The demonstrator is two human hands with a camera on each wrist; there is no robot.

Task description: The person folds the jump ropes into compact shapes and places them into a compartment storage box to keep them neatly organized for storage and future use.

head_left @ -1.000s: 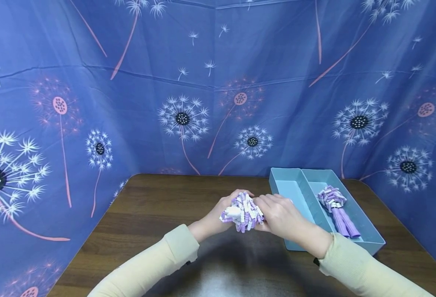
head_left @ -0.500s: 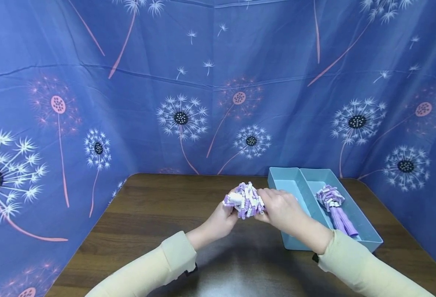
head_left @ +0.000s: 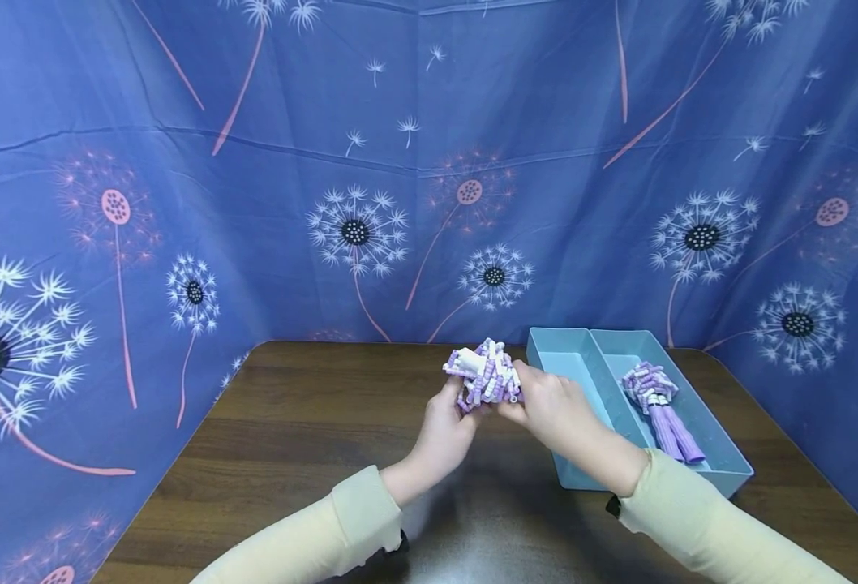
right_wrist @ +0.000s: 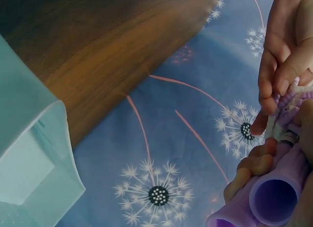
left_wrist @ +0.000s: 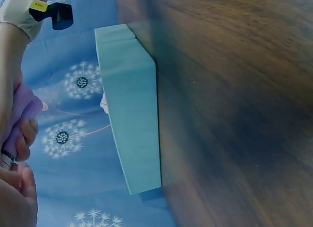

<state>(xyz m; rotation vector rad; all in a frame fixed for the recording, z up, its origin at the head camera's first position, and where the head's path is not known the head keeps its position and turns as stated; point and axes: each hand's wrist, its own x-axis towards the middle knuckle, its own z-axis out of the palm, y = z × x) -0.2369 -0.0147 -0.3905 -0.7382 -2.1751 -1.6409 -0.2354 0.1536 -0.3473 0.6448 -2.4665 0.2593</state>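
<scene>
A coiled purple-and-white beaded rope bundle (head_left: 484, 375) is held above the wooden table (head_left: 312, 422) between both hands. My left hand (head_left: 452, 410) grips it from below and the left. My right hand (head_left: 534, 397) grips its right side, fingers curled round a purple tube handle (right_wrist: 274, 200). In the right wrist view the left hand's fingers (right_wrist: 279, 65) pinch the beaded strands. A second purple rope with handles (head_left: 658, 401) lies in the right compartment of a light blue tray (head_left: 546, 353).
The blue tray (left_wrist: 129, 104) stands on the table's right side, its left compartment holding nothing visible. Blue dandelion-print cloth (head_left: 356, 162) walls in the table at the back and both sides. Cream sleeves (head_left: 327, 527) cover both forearms.
Both hands have raised the bundle and carried it a little farther from me. The left hand has shifted from behind the bundle to under it.
</scene>
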